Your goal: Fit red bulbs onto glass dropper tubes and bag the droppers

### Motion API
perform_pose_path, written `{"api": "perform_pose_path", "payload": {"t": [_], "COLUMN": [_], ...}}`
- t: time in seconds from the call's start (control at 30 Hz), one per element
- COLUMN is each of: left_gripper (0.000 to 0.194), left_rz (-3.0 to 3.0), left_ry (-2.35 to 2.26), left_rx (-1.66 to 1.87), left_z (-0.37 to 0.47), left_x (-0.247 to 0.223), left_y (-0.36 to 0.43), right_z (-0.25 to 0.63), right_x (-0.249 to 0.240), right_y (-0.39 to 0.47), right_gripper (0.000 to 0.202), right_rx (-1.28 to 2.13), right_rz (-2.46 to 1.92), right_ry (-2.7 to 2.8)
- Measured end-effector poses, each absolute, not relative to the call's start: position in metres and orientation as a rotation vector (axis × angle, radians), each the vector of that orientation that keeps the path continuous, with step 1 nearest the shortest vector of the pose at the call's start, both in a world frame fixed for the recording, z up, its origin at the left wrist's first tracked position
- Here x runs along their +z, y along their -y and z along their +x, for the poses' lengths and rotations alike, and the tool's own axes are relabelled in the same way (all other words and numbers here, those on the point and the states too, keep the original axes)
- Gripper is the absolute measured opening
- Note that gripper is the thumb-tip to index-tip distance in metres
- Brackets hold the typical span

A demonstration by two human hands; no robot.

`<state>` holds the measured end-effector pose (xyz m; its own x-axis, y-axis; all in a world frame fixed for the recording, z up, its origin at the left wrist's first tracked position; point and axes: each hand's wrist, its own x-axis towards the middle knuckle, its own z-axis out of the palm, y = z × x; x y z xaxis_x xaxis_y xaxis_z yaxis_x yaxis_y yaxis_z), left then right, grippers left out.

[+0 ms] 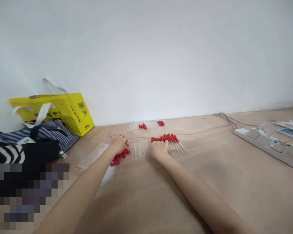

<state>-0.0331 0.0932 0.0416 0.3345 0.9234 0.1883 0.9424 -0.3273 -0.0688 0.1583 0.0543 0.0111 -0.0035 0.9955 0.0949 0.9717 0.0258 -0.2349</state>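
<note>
My left hand (118, 143) is over a loose pile of red caps (120, 157); its fingertips point away from me, and what they touch is hidden. My right hand (158, 148) is closed at the left end of a row of red-capped thin sticks (172, 138); whatever its fingers hold cannot be made out. Between the hands, a row of thin clear sticks without caps (139, 149) lies side by side. Behind them is a clear bag (151, 124) with two small groups of red pieces. Beside my left forearm lies another clear plastic bag (94, 156).
At the left stand a yellow bag (74, 112), a striped bag (68, 135) and dark cloth with white stripes (21, 159). A white power strip (244, 134) with plugs and cables lies at the right, near some papers (290, 130). A white wall (161, 65) rises behind the table.
</note>
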Motion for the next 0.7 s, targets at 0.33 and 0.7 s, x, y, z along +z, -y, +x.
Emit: {"api": "perform_pose_path", "payload": {"t": [0.33, 0.7], "left_gripper": [0.009, 0.019], "left_rz": [-2.636, -2.688], "left_ry": [1.501, 1.533], "left_rx": [-0.606, -0.709], "left_z": [0.011, 0.019], "left_x": [0.006, -0.016], "left_y": [0.014, 0.020], "right_z": [0.247, 0.235], "right_x": [-0.020, -0.033], "right_y": [0.007, 0.021], "right_gripper": [0.015, 0.024], "right_rx": [0.362, 0.202], "right_rz": [-1.215, -1.159], "right_ry": [2.192, 2.329]}}
